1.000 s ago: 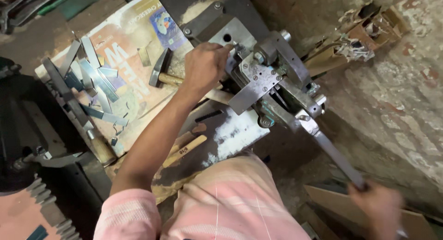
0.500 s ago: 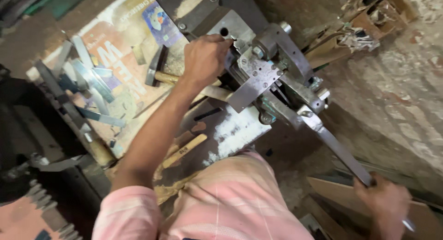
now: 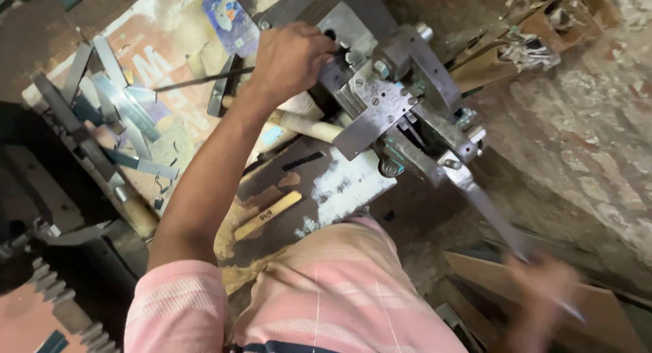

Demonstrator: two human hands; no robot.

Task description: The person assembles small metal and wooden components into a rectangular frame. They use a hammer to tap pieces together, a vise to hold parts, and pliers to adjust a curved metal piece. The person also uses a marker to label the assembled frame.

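My left hand (image 3: 288,61) rests against the feed side of a grey hand-lever press (image 3: 401,88) and is closed around a thin dark metal strip (image 3: 197,80) that sticks out to the left. My right hand (image 3: 543,292), blurred at the lower right, grips the end of the press's long steel lever (image 3: 485,207). My pink striped shirt (image 3: 339,299) fills the bottom of the view.
Several cut metal strips (image 3: 115,102) lie on printed cardboard at the left. A wooden hammer handle (image 3: 309,125) lies under my left wrist, and a small wooden stick (image 3: 268,215) lies on the bench. Cardboard sheets (image 3: 604,312) lean at the lower right, near a rough wall (image 3: 577,122).
My left hand has shifted slightly against the press, and the thin strip now shows to its left. My right hand stays on the lever end, blurred by motion.
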